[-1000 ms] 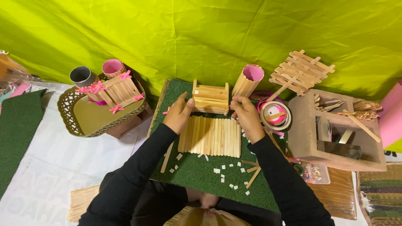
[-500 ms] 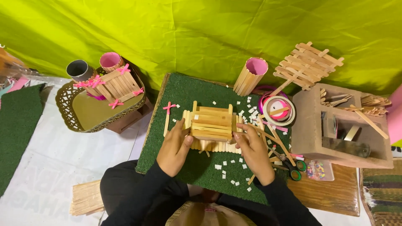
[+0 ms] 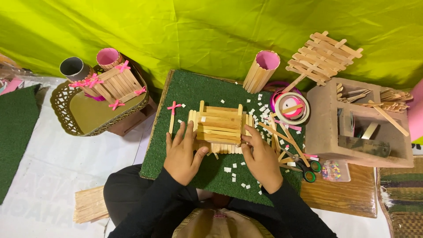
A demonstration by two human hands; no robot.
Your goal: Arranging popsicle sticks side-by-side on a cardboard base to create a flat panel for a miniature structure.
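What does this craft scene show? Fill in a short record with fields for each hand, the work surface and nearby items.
left hand: flat beside the stick box, fingers touching its left side
right hand: fingers on the box's right side
surface: green turf mat
under box: flat raft of sticks
right of mat: scissors, tape rolls
left: gold tray

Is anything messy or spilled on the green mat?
Yes. Small white bits lie scattered over the green mat, and loose sticks cross each other untidily beside the scissors. The stick box between both hands sits straight.
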